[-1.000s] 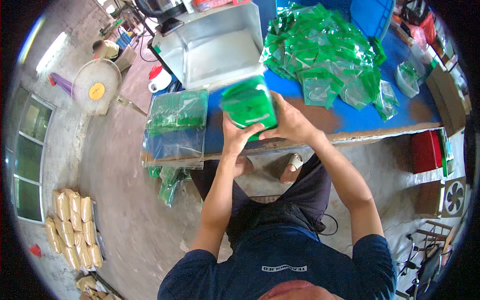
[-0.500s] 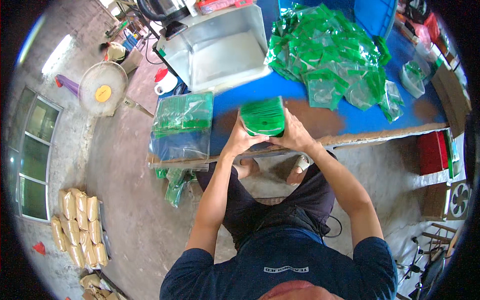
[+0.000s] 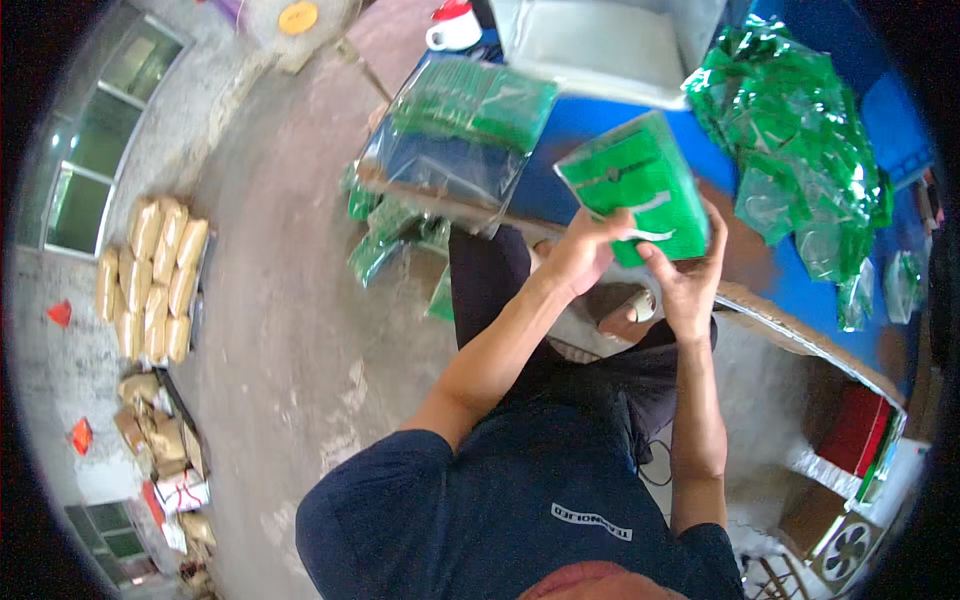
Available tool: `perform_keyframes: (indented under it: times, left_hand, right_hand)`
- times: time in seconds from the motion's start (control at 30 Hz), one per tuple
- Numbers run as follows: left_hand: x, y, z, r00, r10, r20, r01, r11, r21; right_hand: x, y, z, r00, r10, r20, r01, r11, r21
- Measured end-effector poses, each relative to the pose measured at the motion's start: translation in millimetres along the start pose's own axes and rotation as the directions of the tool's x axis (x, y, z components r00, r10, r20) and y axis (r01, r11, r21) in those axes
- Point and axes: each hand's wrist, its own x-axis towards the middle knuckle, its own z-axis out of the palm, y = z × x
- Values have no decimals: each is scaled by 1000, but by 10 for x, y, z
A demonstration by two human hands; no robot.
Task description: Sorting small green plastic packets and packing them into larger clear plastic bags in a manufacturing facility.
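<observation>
On my feed, I have the green stack (image 3: 655, 180) over the surface's (image 3: 585, 125) near edge, left grip (image 3: 583, 252) pinching its lower left, right grip (image 3: 692, 285) its lower right. A clear bag (image 3: 470, 100) overhangs the surface's near left corner.

The stack (image 3: 645, 185) you hold at 2 o'clock looks like smooth plastic under glossy film. Farther out on that line, the pile (image 3: 790, 150) is crinkled, shiny plastic. At 12 o'clock, the bag (image 3: 455, 150) is clear, glossy plastic with soft creases. The tray (image 3: 600, 45) at 1 o'clock looks like smooth metal with a dull sheen. Your counter (image 3: 540, 185) looks smooth, with matt worn patches and a rough edge. Your shirt (image 3: 480, 480) at 6 o'clock is matt cloth. At 9 o'clock, the floor (image 3: 270, 310) resembles dull, scuffed concrete; the sacks (image 3: 155, 275) are wrinkled, slightly shiny.
</observation>
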Motion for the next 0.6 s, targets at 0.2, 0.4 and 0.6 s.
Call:
perform_keyframes:
  times: [0.2,0.4,0.6]
  left_hand:
    - [-129,58,90,795,387,-467,-369,920,134]
    - [-194,226,90,764,513,-391,-414,855,312]
    - [-438,1671,-942,793,456,403,-174,-465,868]
  right_hand:
    - [-174,118,159,991,29,129,16,943,-332]
    - [-90,-62,307,978,-146,148,187,928,-321]
    - [131,-182,-156,976,-217,34,216,924,-317]
